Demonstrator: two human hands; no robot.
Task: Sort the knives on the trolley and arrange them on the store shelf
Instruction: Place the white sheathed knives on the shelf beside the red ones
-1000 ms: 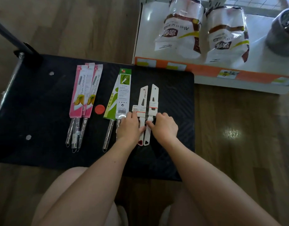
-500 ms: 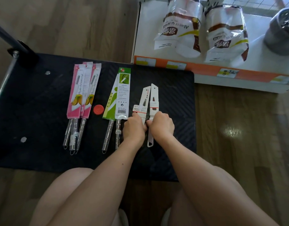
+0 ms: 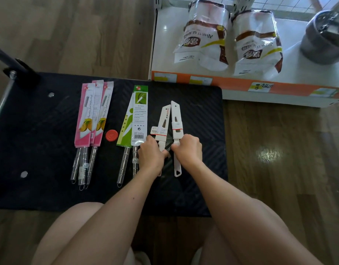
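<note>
The trolley deck (image 3: pixel 40 150) was black and matt, ribbed in a chevron pattern, with dull metal rivets (image 3: pixel 24 174) set in it. The pink sleeves (image 3: pixel 86 115) and green sleeves (image 3: pixel 139 119) looked like printed card with a slight sheen. The knife handles (image 3: pixel 82 165) below them were polished, ridged metal. The two white knives (image 3: pixel 176 119) were smooth matt plastic, and the red disc (image 3: pixel 111 135) looked matt too. The floor (image 3: pixel 279 169) was wood-grained and glossy at the right. On the far shelf (image 3: pixel 165 44), smooth glossy white, lay bags (image 3: pixel 205 35) of shiny crinkled film.

Each hand (image 3: pixel 152 154) (image 3: pixel 187 150) grips a white knife (image 3: pixel 162 127) (image 3: pixel 176 131) on the trolley (image 3: pixel 50 188).
</note>
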